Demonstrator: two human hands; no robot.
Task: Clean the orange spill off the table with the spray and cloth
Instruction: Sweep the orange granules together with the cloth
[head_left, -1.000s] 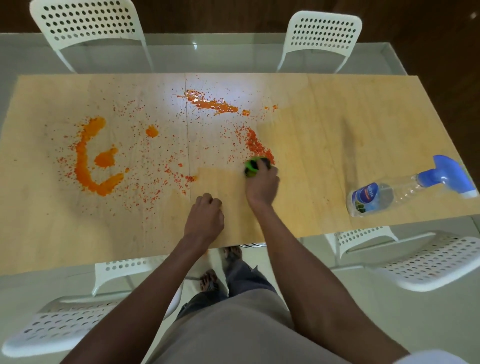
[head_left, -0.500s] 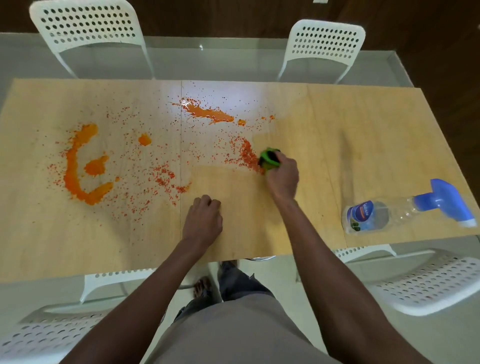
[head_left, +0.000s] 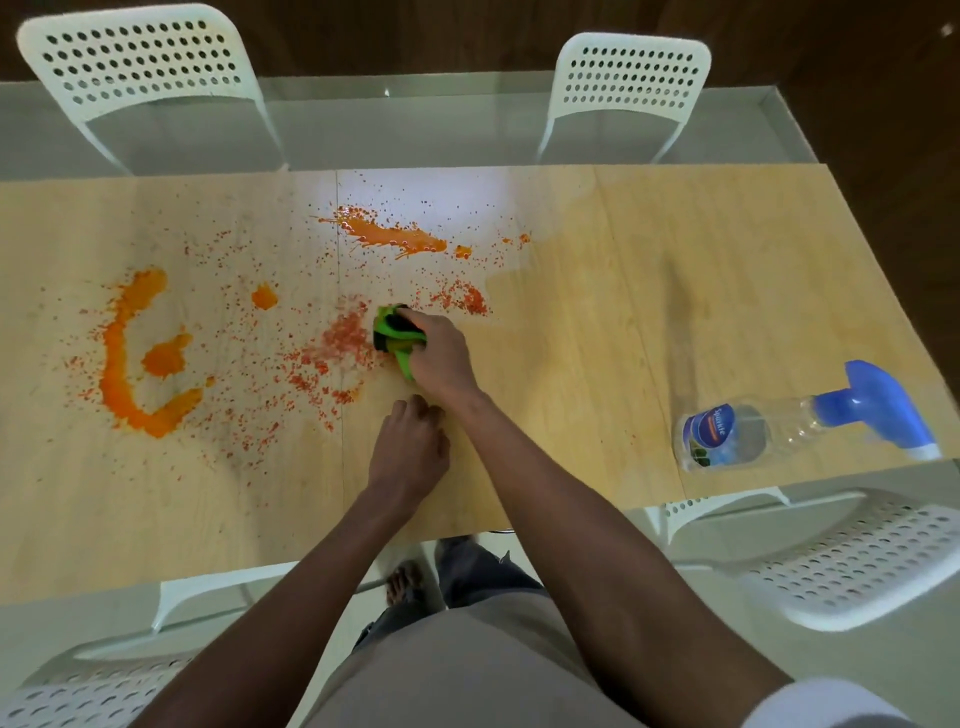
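- Cloth (head_left: 396, 336): bright green with a dark patch, soft and bunched up, sitting on the table (head_left: 597, 322) just above centre. The right hand (head_left: 441, 351) is gripping it, fingers curled round the wad, pressing it down at the edge of a smeary patch of fine red-orange specks.
- Left hand (head_left: 410, 449) is resting on the wood at about 6 o'clock from the cloth, fingers curled under into a loose fist, holding nothing. It's sitting right beside the right wrist.
- Orange spill (head_left: 132, 364): the thick pasty stuff is lying at 9 o'clock, a chunky C-shaped curve with a blob inside it and a smaller blob up near it. A glossy, wet-looking streak (head_left: 392, 239) is sitting at 12 o'clock from the cloth, with grainy speckles scattered all between.
- Spray bottle (head_left: 800, 421) is lying on its side at 3 o'clock, near the front edge, well apart from the hands. Clear crinkly plastic, blue label, blue trigger head pointing right.
- Tabletop is looking like pale wood-grain panels with a seam running through, laid over frosted glass.
- White chairs (head_left: 140, 67) with perforated plastic backs are standing around it.
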